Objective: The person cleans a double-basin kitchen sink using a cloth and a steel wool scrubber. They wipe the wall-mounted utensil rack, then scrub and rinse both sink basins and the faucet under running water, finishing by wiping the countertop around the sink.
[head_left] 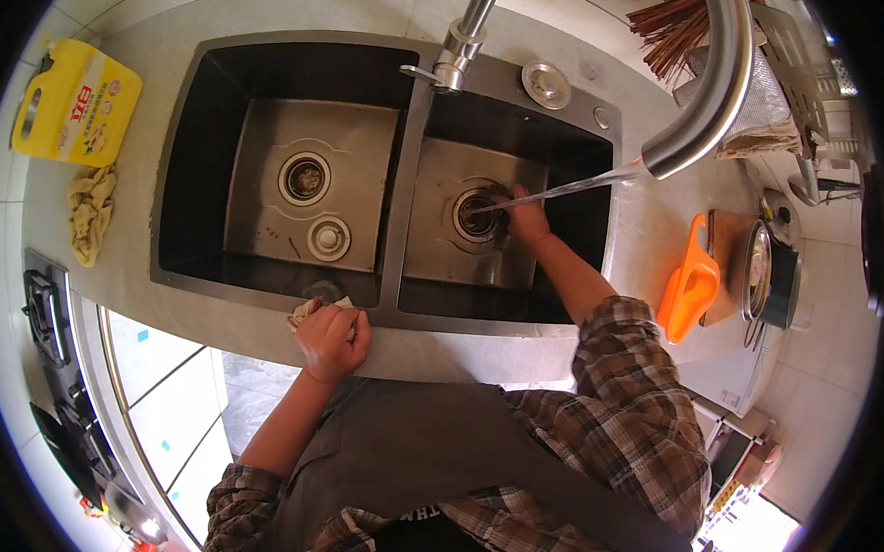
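My left hand (333, 341) is closed on a crumpled cloth (306, 310) at the front rim of the left sink basin (261, 122). Down in the right basin (427, 254), my right hand (525, 213) reaches to the edge of the round drain (476, 215). Its fingertips are at a dark part there; whether they grip it cannot be told. Water runs from the curved metal faucet (728, 113) into this drain. A loose metal drain stopper (328, 238) lies in the left basin beside that basin's drain (305, 178).
A yellow jug (78, 102) and a wrung cloth (91, 214) are on the counter at left, near a gas stove (45, 319). A round metal strainer lid (545, 84) sits on the sink's back rim. At right are an orange plastic scoop (692, 285) and a metal bowl (757, 268).
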A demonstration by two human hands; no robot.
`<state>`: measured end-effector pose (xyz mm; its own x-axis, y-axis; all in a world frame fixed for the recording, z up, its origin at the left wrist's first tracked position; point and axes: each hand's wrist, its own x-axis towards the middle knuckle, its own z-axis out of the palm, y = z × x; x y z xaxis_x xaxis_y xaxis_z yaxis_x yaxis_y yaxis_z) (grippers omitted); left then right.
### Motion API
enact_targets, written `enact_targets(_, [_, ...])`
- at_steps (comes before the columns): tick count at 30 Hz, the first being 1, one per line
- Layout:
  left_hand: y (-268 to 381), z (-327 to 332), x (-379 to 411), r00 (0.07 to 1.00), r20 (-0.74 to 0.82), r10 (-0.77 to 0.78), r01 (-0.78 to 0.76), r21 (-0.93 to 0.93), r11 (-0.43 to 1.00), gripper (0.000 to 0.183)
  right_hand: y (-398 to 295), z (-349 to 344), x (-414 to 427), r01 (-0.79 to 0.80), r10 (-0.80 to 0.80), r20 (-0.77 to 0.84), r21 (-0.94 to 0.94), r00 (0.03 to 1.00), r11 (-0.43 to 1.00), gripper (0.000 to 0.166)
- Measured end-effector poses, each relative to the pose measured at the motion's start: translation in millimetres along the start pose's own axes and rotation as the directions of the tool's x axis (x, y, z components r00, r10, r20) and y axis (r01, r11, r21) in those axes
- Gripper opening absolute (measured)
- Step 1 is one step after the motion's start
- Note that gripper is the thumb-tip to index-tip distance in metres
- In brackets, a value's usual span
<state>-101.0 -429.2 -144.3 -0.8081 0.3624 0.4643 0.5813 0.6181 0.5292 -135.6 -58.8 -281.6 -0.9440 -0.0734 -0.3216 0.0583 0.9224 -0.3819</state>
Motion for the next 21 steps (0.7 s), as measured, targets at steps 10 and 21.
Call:
enact_targets(10, [-4.6,2.2,-4.6,0.999,0.030,-0.026,0.027,-0.009,1.000,0.009,-26.4,107.4,-14.1,0.346,-0.379,0.385,0.154,0.842,0.926,0.054])
enact_targets(21, [-1.2,1.3,-0.6,0.998,0.060,-0.028,0.031,-0.047,0.998,0.010,5.7,29.9,-74.7,0.510,-0.448,0.452,-0.018,0.771,0.860,0.039])
